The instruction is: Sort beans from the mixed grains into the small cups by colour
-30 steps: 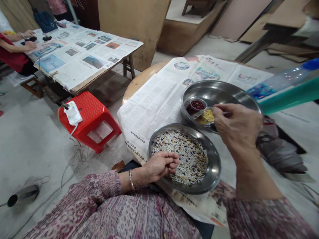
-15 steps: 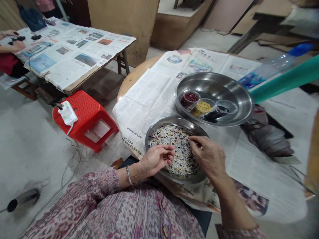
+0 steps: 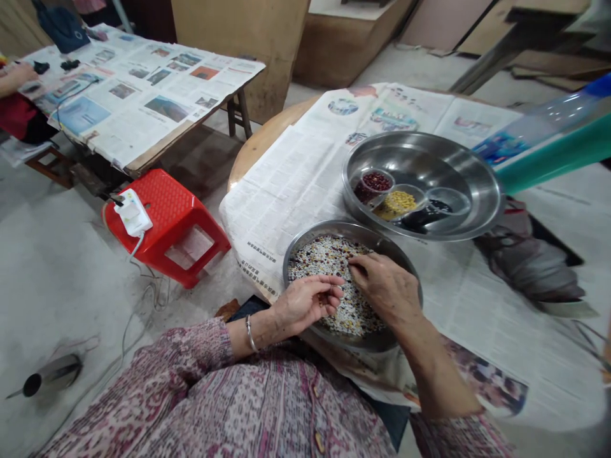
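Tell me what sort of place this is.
Probably a home or shared workroom; I can't tell which. Newspaper covers most of the round table, steel basins hold beans or grains, and a red stool bears a power strip.

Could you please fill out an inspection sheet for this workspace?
Surface: round wooden table, largely covered with newspaper.
Work items: near basin holds a white, yellow and dark grain mix; far basin holds clear cups of red beans, yellow grains and black grains.
Clutter: blue-capped bottle, green object and grey bundle, all right of the basins.
Hands: left hand loosely curled over the near basin; right hand with fingertips at the mix; whether either holds anything is unclear.
Cables: white cord runs from a power strip on the red stool to the floor.
Surroundings: second table, newspaper-covered, with another person's arm at it.
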Motion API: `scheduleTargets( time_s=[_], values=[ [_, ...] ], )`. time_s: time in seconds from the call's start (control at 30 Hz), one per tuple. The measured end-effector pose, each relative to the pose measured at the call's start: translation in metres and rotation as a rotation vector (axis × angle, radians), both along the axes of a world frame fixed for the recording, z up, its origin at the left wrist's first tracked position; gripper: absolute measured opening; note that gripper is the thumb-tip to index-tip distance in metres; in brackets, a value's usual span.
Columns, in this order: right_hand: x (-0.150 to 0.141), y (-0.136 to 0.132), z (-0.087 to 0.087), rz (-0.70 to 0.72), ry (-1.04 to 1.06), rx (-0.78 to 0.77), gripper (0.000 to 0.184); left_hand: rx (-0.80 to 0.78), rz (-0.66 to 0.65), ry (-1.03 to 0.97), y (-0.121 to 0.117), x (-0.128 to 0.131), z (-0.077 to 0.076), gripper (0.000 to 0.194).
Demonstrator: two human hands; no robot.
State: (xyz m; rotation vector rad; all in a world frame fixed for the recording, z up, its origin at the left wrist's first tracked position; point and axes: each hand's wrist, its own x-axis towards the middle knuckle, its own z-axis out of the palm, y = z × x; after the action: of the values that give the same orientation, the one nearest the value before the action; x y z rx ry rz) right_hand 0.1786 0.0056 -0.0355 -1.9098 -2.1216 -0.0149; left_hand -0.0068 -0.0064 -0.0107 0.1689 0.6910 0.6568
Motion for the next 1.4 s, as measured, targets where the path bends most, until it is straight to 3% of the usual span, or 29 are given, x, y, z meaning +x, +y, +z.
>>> scheduleTargets(
  time_s=[0.2,0.43,0.63,0.8,0.93,1.1,1.4],
  values=[
    [0.001,-0.004,0.004,-0.041,0.078,0.014,0.025,-0.002,-0.021,-0.009,0.000,0.000,-0.001,0.011],
    [0.003,-0.019,0.019,-0.231,0.313,0.035,0.035,-0.034,0.001,0.019,0.000,0.003,0.001,0.013],
    [-0.011,-0.032,0.047,-0.090,0.651,-0.164,0.037,-0.066,0.005,0.010,0.000,0.006,0.004,0.029],
    [-0.003,-0.010,0.033,-0.166,0.487,-0.082,0.031,-0.033,-0.002,0.014,0.000,0.005,-0.003,0.017],
    [-0.001,0.008,0.013,-0.073,0.181,-0.035,0.027,-0.028,-0.012,0.005,0.001,0.004,-0.003,0.014],
    [-0.006,0.017,0.007,0.022,-0.074,-0.030,0.027,-0.040,-0.008,0.001,0.002,0.003,0.000,0.014],
    [-0.001,0.011,0.006,-0.041,0.029,0.013,0.024,-0.037,-0.007,-0.003,0.001,0.004,-0.003,0.015]
  ],
)
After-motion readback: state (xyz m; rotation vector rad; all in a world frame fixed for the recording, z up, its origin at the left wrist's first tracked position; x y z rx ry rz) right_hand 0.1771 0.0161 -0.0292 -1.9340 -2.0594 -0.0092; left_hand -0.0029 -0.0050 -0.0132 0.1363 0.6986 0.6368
